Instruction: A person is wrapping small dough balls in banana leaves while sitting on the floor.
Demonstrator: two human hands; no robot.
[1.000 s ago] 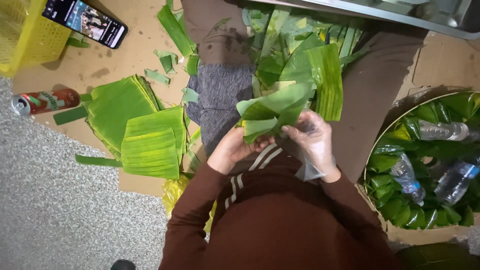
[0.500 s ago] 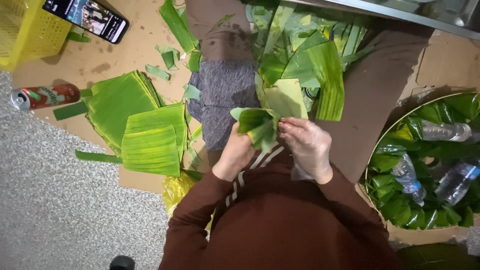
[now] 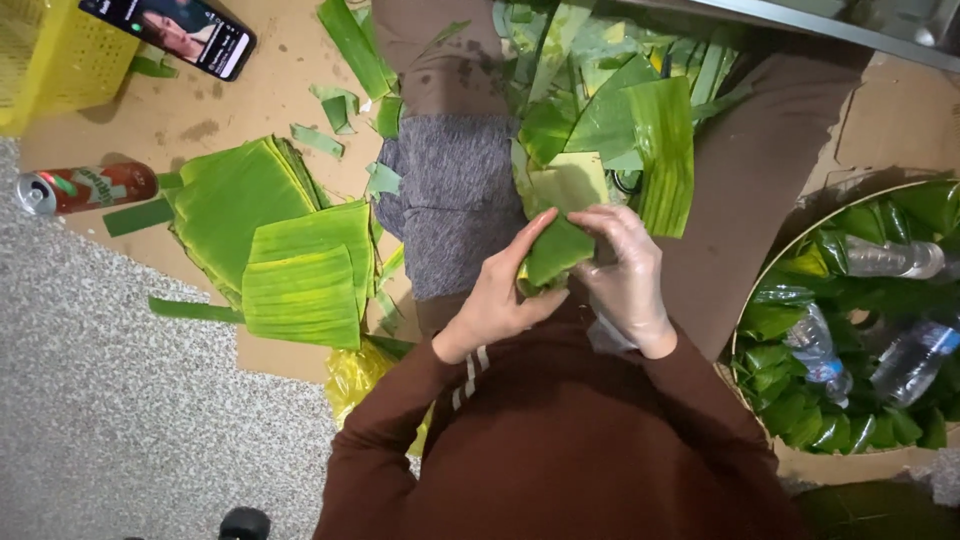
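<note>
A small parcel of folded green banana leaf (image 3: 556,250) sits between both of my hands, close to my chest. My left hand (image 3: 500,295) cups it from the left and below, thumb pressed along its top edge. My right hand (image 3: 625,275), in a thin clear glove, grips it from the right. A pale square leaf piece (image 3: 568,183) lies just beyond the parcel on my lap, on top of a heap of loose leaves (image 3: 630,110).
A stack of cut leaf squares (image 3: 280,250) lies on brown cardboard (image 3: 270,80) at left, with leaf scraps around. A drink can (image 3: 85,187), a phone (image 3: 170,32) and a yellow basket (image 3: 50,55) are further left. At right, a round basket (image 3: 775,270) holds leaves and plastic bottles (image 3: 885,258).
The open, spread leaf has been folded down into a compact parcel. Both hands closed in around it and drew it nearer my body.
</note>
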